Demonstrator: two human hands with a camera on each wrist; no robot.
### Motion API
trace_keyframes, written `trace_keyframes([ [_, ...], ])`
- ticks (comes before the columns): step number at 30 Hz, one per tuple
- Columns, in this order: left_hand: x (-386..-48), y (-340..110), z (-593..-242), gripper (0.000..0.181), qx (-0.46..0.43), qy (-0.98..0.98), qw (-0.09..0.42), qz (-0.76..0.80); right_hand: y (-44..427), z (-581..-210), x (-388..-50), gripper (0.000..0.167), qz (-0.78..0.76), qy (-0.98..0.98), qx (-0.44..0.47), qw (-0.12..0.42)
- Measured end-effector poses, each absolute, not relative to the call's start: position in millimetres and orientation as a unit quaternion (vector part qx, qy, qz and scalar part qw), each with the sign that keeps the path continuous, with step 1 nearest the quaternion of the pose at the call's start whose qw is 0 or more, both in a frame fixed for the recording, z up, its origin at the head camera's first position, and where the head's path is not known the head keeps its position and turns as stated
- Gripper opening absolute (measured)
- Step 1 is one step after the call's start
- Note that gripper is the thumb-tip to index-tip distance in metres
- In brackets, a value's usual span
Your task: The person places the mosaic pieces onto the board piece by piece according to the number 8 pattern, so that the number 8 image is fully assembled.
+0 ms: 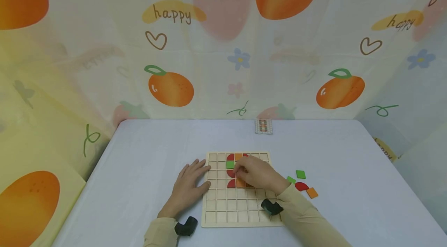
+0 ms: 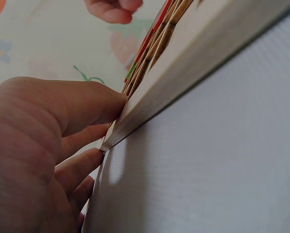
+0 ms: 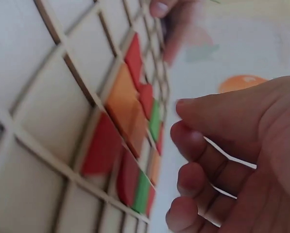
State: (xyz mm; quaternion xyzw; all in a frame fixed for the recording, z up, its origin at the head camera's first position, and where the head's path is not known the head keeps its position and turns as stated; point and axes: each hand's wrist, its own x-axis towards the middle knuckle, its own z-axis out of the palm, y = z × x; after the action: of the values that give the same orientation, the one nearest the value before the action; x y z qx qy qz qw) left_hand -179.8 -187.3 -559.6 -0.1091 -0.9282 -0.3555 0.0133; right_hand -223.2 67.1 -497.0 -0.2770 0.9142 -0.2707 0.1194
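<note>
Right sleeve [image 1: 312, 218] foremost, the right hand [image 1: 260, 173], fingers bent with nothing visibly held, hovers over tiles [image 1: 230, 164] in the board [image 1: 232, 216], where a brush could nudge them, and lifting the left hand [image 1: 188, 185], spread against its edge, could let it slide.

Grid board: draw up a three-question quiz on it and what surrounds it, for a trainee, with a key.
1. True or false: the printed card lies apart from the grid board.
2. Choose: what does the left hand touch?
A) An orange piece
B) The grid board's edge
C) A green piece
3. Fill in: in the head view, the loose red piece lies off the grid board, to its ____.

Key: 1. True; 2. B; 3. right
</note>
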Motion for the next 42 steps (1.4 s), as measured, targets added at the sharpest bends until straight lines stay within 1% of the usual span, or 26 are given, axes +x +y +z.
trace_keyframes([
  [6,-180,-187,-559,0.050,-0.111,-0.928,0.011,-0.356,93,-476,-221,0.017,-0.338,0.899,-0.254,0.117],
  [13,-180,-188,-561,0.050,-0.113,-0.929,0.017,-0.352,122,-451,-216,0.012,-0.368,0.897,-0.236,0.067],
  [20,-181,-188,-563,0.050,-0.115,-0.930,0.022,-0.349,141,-438,-206,0.012,-0.366,0.902,-0.226,0.042],
  [29,-181,-188,-561,0.050,-0.115,-0.929,0.024,-0.350,166,-439,-193,0.012,-0.348,0.917,-0.186,0.057],
  [36,-182,-189,-561,0.050,-0.114,-0.930,0.022,-0.349,188,-445,-192,0.012,-0.348,0.920,-0.177,0.035],
  [42,-181,-188,-561,0.049,-0.113,-0.929,0.019,-0.351,207,-454,-193,0.013,-0.346,0.923,-0.166,0.032],
])
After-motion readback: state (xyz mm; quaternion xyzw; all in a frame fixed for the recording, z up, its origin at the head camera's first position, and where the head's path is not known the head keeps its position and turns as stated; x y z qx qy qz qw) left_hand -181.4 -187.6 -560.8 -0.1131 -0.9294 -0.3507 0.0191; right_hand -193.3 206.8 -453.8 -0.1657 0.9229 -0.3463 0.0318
